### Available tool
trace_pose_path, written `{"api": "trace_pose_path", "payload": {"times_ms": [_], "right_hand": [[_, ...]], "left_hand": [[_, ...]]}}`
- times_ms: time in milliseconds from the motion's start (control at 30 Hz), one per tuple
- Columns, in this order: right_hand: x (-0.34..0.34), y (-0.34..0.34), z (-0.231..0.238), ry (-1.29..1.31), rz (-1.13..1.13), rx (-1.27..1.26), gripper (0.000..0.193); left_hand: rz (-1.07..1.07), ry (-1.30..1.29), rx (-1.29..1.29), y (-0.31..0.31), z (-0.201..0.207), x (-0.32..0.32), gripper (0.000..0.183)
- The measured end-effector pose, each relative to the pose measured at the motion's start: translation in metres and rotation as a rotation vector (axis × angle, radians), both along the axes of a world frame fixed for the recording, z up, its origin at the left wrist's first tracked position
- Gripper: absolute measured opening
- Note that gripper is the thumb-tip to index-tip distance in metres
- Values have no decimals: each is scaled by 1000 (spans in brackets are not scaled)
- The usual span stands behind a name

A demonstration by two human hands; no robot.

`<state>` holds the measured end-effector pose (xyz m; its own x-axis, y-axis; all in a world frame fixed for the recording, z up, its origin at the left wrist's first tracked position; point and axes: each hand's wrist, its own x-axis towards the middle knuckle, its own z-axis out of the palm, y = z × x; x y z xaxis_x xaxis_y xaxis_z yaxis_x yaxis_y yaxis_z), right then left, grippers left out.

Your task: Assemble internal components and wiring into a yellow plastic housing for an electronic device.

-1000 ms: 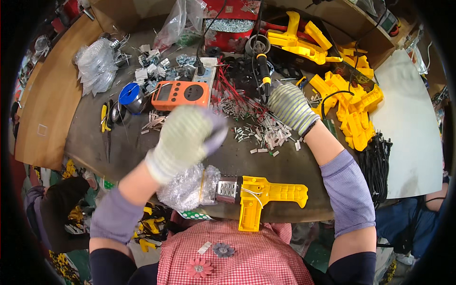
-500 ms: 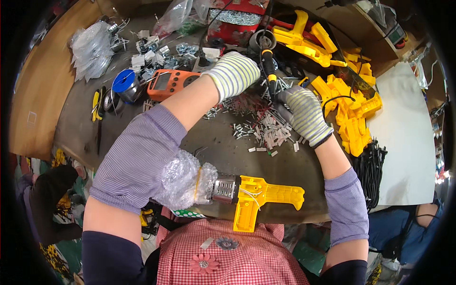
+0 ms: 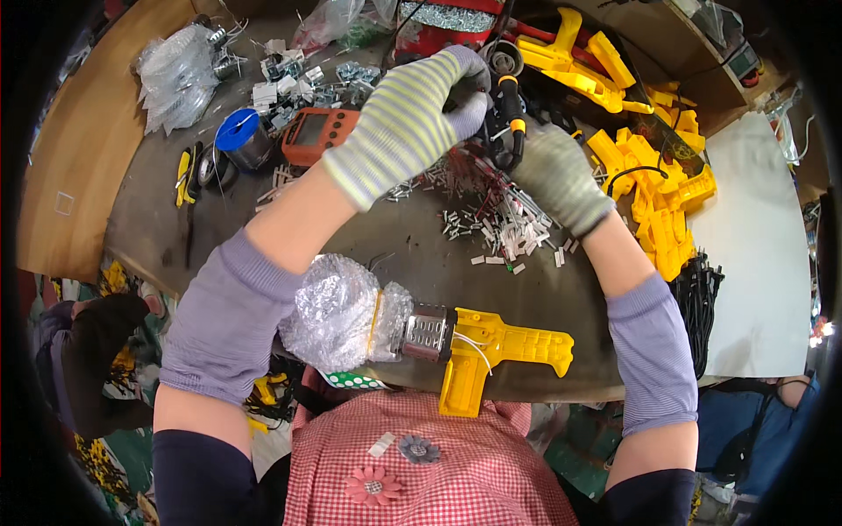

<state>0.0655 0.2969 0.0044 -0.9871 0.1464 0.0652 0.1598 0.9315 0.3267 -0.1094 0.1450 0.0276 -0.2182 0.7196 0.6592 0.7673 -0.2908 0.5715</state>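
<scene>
My left hand [image 3: 408, 118], in a striped knit glove, is raised over the far middle of the bench, beside an orange multimeter [image 3: 317, 136]. Its fingers and thumb curl toward each other; anything between the tips cannot be made out. My gloved right hand [image 3: 561, 175] is smeared by motion, just right of a black-and-orange tool handle [image 3: 510, 103] by a metal holder [image 3: 503, 58]. Small pins and white pieces [image 3: 522, 230] lie scattered below. Near me rests an open yellow handle shell [image 3: 504, 342] with white wires, joined to a slotted metal barrel [image 3: 428, 331] and bubble-wrapped part [image 3: 342, 311].
Several yellow shells [image 3: 658, 197] pile up at right, above a bundle of black cables [image 3: 693, 307]. At left are a blue-topped wire spool [image 3: 241, 140], yellow-handled pliers [image 3: 185, 178] and bubble-wrapped parts [image 3: 178, 77]. A wooden panel [image 3: 79, 149] borders the left side.
My left hand has lifted and drawn back from the holder, its fingers now curling. My right hand has shifted slightly and blurred. The whole view has slid a little right and up.
</scene>
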Motion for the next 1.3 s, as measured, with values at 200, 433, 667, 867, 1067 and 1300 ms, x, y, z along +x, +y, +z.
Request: {"api": "trace_pose_path", "payload": {"times_ms": [200, 433, 667, 867, 1067, 1300], "right_hand": [[101, -119, 32, 473, -386, -978, 16], [119, -165, 8, 429, -204, -1018, 18], [120, -171, 8, 280, -64, -705, 21], [114, -167, 9, 192, -114, -735, 11], [110, -173, 8, 213, -82, -649, 10], [90, -145, 22, 385, -35, -803, 21]], "left_hand": [[-76, 423, -174, -110, 5, 44, 25], [-112, 286, -301, -113, -45, 62, 23], [-61, 166, -311, -117, -49, 65, 19], [-69, 126, -320, -116, -49, 62, 13], [-91, 111, -303, -114, -49, 64, 12], [-185, -33, -365, -114, -36, 71, 16]]}}
